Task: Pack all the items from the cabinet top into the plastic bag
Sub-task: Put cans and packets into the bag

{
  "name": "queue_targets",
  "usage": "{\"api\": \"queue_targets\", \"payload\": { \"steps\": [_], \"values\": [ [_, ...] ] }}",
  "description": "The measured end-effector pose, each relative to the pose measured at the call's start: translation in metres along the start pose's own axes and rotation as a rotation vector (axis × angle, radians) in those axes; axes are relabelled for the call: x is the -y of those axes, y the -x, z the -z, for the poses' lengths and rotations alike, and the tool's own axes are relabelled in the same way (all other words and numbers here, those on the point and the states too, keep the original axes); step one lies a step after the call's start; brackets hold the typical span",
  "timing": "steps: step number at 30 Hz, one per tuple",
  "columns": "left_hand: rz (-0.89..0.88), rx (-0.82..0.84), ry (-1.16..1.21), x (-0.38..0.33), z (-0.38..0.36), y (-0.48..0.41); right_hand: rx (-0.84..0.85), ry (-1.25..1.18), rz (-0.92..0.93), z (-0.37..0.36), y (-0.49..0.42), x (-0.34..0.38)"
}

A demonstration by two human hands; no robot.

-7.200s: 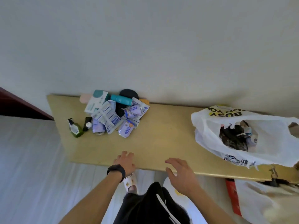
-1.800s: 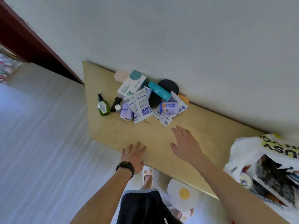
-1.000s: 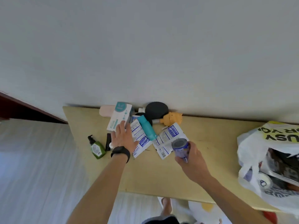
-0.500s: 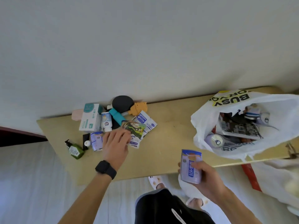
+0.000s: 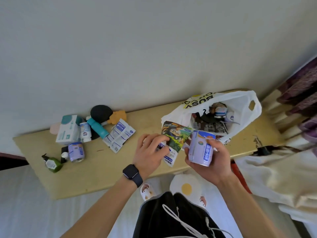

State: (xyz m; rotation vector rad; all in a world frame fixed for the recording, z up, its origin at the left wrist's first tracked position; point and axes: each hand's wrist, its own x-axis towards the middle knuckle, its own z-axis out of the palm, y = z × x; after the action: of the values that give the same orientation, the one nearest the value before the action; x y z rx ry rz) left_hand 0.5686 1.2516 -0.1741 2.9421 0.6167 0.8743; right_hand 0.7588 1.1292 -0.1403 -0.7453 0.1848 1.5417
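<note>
My left hand [image 5: 151, 156] grips a printed pouch [image 5: 175, 136] together with a small white packet, held just left of the white plastic bag [image 5: 243, 107]. My right hand [image 5: 208, 162] holds a lilac can [image 5: 200, 148] upright beside the pouch, in front of the bag's open mouth. The bag lies on the cabinet top [image 5: 106, 167] with several items inside. On the left remain a second lilac can [image 5: 76, 152], a green pump bottle [image 5: 52, 163], a white box [image 5: 66, 129], a teal tube [image 5: 97, 128], white sachets [image 5: 118, 134], a small white bottle [image 5: 85, 132], a black disc [image 5: 101, 113] and an orange toy [image 5: 118, 115].
The cabinet stands against a pale wall [image 5: 137, 48]. A cream cloth bundle [image 5: 277, 177] and purple patterned fabric [image 5: 301, 90] lie to the right. A red object [image 5: 238, 176] shows below the cabinet's right end. My feet in slippers [image 5: 147, 191] stand on the light floor.
My left hand has lifted the printed pouch from the pile and carried it right toward the bag. My right hand has raised the lilac can up to the bag's mouth.
</note>
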Motion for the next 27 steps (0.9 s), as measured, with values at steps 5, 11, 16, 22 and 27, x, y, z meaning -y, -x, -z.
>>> {"api": "queue_targets", "payload": {
  "steps": [5,11,16,22,27],
  "values": [
    [-0.402,0.094,-0.018,-0.006,-0.003,-0.03,0.014,-0.185,0.051,0.041,0.04,0.032],
    [-0.465,0.175,0.03,-0.034,-0.028,-0.078,-0.017,0.026,0.042,0.069,0.063,0.043],
    [-0.163,0.548,0.012,-0.059,-0.054,-0.088,-0.104,-0.121,0.128,0.085,0.066,0.048],
    [0.03,0.567,-0.024,-0.064,-0.085,-0.108,-0.144,-0.07,0.192,0.097,0.073,0.071],
    [0.793,0.658,0.3,-0.054,-0.121,-0.133,-0.154,-0.06,0.238,0.111,0.089,0.084]
  ]
}}
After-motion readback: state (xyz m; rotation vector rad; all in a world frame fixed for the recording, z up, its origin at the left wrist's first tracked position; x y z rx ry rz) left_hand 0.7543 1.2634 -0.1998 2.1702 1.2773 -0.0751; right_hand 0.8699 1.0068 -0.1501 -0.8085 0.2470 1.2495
